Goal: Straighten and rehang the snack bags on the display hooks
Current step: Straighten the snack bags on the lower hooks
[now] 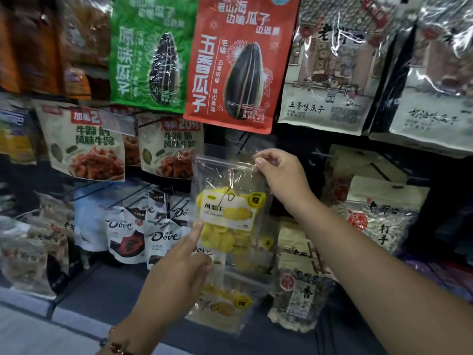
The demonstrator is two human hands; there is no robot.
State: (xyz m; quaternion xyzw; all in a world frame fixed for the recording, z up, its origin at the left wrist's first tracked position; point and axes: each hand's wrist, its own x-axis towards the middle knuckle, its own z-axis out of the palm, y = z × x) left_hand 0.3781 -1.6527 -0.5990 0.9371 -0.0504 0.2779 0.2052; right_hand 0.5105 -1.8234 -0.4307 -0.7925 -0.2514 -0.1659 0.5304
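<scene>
The step in hand looks like rehanging: the right hand point(279, 175) pinches the top right corner of a clear bag of yellow dried fruit point(227, 201), held upright just below the red seed bag point(240, 62), while the left hand point(179, 267) steadies its lower left edge with a straight finger. Next, its top hole must meet a hook, which I cannot make out. A second yellow bag point(225, 301) lies lower, nearer.

Dark gap point(289, 175) right of clear bag point(227, 201); red bag point(238, 62) overhangs above.
</scene>
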